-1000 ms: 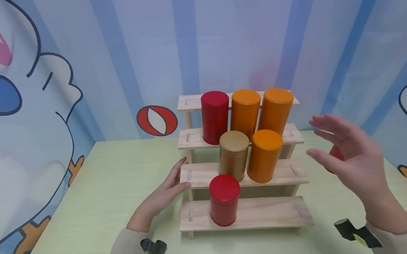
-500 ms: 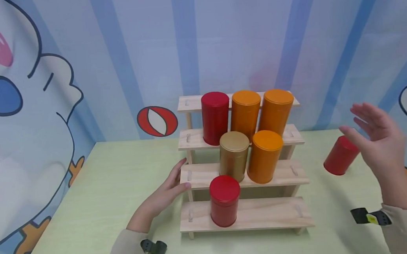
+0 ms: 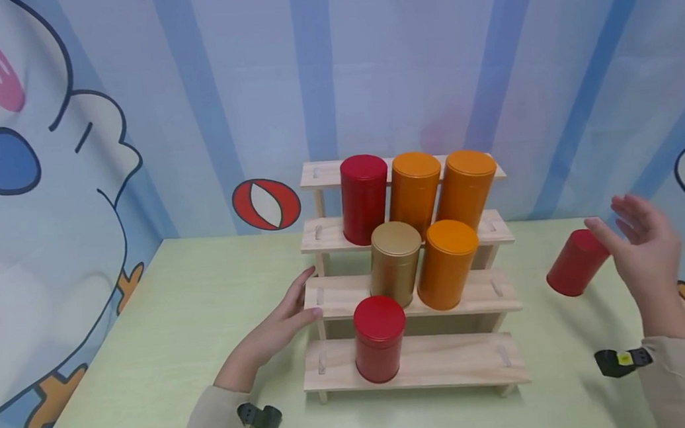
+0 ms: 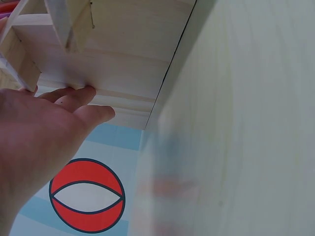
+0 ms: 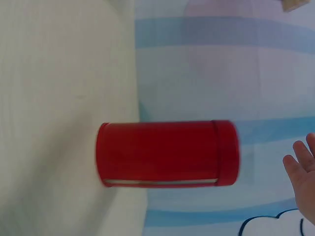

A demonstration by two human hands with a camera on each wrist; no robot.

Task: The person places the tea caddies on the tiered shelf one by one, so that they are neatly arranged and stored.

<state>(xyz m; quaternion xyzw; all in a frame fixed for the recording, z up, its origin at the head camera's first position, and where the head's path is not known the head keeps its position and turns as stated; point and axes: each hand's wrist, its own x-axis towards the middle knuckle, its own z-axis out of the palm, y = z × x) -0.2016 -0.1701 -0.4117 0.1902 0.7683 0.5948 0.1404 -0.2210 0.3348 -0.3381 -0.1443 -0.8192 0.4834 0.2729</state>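
Observation:
A stepped wooden display rack stands on the table. My left hand holds the left end of its second tier from the bottom, thumb at the front edge and fingers behind; in the left wrist view the fingers touch the wood. At the right, a red tin stands upright on the table, also in the right wrist view as a red cylinder. My right hand is beside and above it, fingers spread loosely, holding nothing; whether the thumb touches the lid cannot be told.
On the rack stand a red tin, two orange tins, a gold tin, another orange tin and a short red tin on the lowest tier. A printed blue curtain hangs behind the table.
My right hand has moved right, away from the rack, then lowered slightly beside the lone red tin, uncovering more of it. My left hand has stayed on the rack.

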